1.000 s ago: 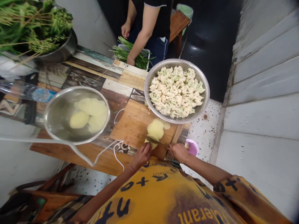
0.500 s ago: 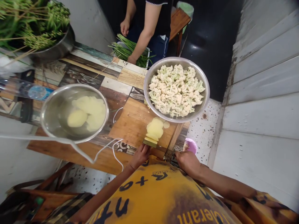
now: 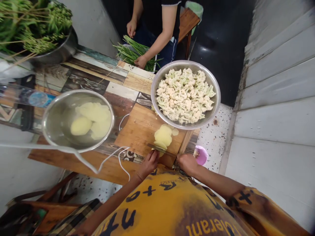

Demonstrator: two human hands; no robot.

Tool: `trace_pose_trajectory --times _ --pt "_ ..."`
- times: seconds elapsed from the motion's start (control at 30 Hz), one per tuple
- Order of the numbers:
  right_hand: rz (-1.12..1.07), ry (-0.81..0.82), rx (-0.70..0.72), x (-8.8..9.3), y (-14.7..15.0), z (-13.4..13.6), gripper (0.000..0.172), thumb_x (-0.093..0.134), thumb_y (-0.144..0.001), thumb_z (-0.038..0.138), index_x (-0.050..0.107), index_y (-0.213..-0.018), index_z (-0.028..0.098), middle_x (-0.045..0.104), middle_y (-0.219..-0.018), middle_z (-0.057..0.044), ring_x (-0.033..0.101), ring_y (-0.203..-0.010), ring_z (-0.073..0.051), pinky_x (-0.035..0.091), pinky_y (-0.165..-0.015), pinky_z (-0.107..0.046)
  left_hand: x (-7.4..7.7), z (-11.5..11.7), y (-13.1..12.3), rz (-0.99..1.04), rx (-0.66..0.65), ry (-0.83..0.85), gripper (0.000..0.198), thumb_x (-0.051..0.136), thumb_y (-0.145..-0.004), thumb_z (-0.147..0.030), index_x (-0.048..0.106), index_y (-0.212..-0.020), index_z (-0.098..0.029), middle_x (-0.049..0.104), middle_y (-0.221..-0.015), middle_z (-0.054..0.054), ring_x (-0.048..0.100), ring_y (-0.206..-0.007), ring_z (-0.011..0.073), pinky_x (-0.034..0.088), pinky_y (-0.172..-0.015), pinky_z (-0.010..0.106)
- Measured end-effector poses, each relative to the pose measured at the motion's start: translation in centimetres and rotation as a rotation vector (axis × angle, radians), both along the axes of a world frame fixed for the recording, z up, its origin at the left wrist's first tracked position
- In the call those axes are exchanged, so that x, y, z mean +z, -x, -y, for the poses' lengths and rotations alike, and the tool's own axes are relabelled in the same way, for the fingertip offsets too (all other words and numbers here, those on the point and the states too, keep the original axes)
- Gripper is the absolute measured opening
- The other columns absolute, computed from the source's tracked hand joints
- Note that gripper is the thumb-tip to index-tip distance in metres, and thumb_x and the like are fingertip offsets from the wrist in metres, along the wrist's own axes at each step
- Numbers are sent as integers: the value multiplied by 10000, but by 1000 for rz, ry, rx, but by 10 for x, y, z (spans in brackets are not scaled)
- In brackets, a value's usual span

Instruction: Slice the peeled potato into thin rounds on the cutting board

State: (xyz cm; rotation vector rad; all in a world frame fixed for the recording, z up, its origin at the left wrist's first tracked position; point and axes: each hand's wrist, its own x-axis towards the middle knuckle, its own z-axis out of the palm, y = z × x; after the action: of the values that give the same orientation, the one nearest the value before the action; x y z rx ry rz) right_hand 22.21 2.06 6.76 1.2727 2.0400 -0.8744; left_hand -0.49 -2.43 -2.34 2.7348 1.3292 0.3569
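My right hand (image 3: 188, 164) is closed round the handle of a knife (image 3: 162, 149), whose blade reaches left across the cutting board (image 3: 137, 131). The blade stands at the near end of a row of potato slices (image 3: 163, 135). Just behind the blade, my left hand (image 3: 150, 161) grips the remaining piece of potato, mostly hidden by the fingers and knife. To the left, a steel bowl (image 3: 46, 126) holds water, a peeled whole potato (image 3: 81, 126) and several pale slices (image 3: 97, 113).
A wide steel basin (image 3: 216, 98) of cauliflower florets overlaps the board's far right corner. A white cable (image 3: 91, 164) crosses the left front. Across the table, another person's hands (image 3: 141, 61) touch green stalks (image 3: 128, 52). A pink container (image 3: 202, 155) stands at lower right.
The knife and my right hand have moved away from my body and left, over the potato. My left hand stays about in place. The other person's hand has lifted slightly from the stalks.
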Motion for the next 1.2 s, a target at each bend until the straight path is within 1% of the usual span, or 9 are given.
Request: trace_pose_trajectory --times 0.1,0.23,0.33,0.47,0.6,0.77,0.9,1.03,1.2 --pt "11 -10 -23 -7 4 -5 209 417 -860 148 623 -864 113 692 -805 -141 651 -749 -208 402 -605 -247 2 -2 -1 14 -10 -42 314 447 -835 -104 515 -1142 -113 562 -1104 122 505 -1054 236 461 -880 347" --pt "-44 -78 -62 3 1 -4 361 298 -934 277 614 -831 136 687 -774 -116 644 -704 -192 395 -588 -252 5 -3 -1 26 -20 -8 307 451 -827 -81 517 -1127 -96 546 -1121 142 488 -1067 246 454 -886 346" --pt "-75 -108 -41 18 -3 2 318 320 -924 243 604 -850 120 679 -736 -112 630 -642 -182 365 -539 -251 7 -3 -2 59 -1 -13 292 448 -832 -84 525 -1110 -125 560 -1080 128 496 -1044 239 475 -830 326" --pt "-59 -77 23 37 -8 10 274 333 -904 169 596 -865 107 676 -730 -110 623 -639 -183 345 -525 -256 6 -1 -4 64 48 15 193 463 -845 -129 555 -1012 -155 585 -898 93 542 -878 218 488 -662 291" --pt "-28 -22 32 45 -15 12 225 372 -875 134 595 -858 107 678 -754 -107 621 -662 -183 349 -532 -253 2 1 -3 77 38 34 171 464 -848 -133 554 -991 -162 582 -884 87 539 -872 218 486 -670 300" --pt "-22 -1 37 42 -20 10 196 397 -852 113 593 -840 111 677 -740 -110 622 -659 -191 357 -541 -256 0 4 1 16 7 64 228 451 -848 -127 549 -1044 -186 580 -978 93 532 -945 230 491 -736 323" --pt "-14 7 46 38 -19 7 201 401 -840 107 602 -832 108 680 -736 -120 635 -672 -210 362 -540 -267 1 4 2 12 -2 54 226 449 -851 -132 549 -1049 -178 592 -949 94 535 -977 236 489 -780 331" --pt "9 38 48 33 -14 5 191 432 -796 71 614 -846 102 688 -769 -122 642 -692 -213 374 -543 -260 0 3 1 40 31 22 240 463 -847 -136 543 -1072 -155 606 -944 91 545 -983 216 488 -796 294" --pt "10 13 34 15 -2 2 197 455 -789 79 619 -895 100 691 -765 -128 649 -717 -208 393 -563 -244 -2 3 0 41 16 12 321 444 -841 -125 537 -1143 -179 614 -1027 100 550 -1009 213 484 -835 317"
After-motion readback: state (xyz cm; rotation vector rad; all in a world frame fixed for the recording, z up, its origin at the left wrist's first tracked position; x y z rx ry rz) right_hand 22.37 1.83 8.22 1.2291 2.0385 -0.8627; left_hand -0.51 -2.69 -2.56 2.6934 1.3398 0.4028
